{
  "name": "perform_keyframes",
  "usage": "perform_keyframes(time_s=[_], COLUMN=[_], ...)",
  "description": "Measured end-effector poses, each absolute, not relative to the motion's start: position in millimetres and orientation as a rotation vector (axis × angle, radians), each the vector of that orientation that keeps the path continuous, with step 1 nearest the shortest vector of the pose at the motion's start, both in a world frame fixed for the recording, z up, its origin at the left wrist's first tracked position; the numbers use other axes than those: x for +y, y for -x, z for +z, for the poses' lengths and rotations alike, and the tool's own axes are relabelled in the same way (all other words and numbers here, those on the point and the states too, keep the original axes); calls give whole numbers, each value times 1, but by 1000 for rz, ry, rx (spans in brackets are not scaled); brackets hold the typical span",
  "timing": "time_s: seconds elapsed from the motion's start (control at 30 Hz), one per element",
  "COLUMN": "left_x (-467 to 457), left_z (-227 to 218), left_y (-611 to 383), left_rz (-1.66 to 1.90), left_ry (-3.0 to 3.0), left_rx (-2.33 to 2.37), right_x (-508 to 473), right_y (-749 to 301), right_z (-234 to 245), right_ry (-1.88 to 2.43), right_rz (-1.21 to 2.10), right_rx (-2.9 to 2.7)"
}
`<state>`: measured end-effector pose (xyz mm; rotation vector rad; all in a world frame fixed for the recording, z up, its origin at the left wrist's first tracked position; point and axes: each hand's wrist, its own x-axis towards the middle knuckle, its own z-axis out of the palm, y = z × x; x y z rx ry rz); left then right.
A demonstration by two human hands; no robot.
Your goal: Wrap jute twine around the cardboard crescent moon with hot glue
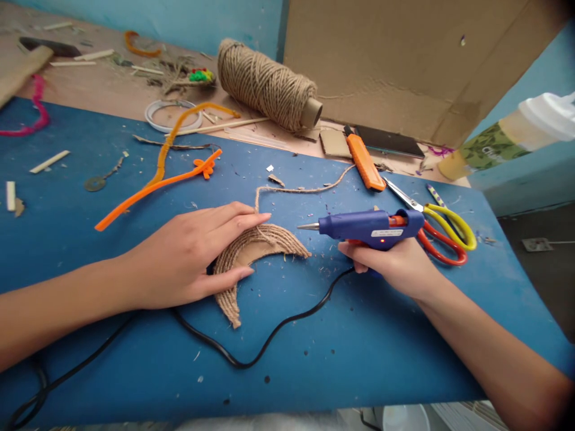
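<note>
Gripping the blue glue gun in my right hand, I hold its metal tip to the right of a twine-covered crescent, apart from it. The crescent lies on the blue table near the middle of the scene, bare cardboard showing along its inner curve. My left hand rests on its left part, fingers extended and thumb spread apart. A loose strand runs from its far edge, bending right towards an orange cutter. Scissors lie right of that, a twine roll sits at the far side, and a black cord curves across the near side.
</note>
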<state>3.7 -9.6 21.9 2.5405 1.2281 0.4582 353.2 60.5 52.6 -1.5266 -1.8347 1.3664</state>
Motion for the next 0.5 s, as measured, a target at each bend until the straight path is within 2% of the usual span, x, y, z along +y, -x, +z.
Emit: perform_keyframes(time_s=[0.5], left_x=[-10], left_z=[22], left_y=[-4], left_rz=[480], left_ry=[-2559], left_rx=[1226], right_x=[59], right_y=[-352], right_z=[57], right_ry=[1517], right_rz=[1157], right_rx=[-2061])
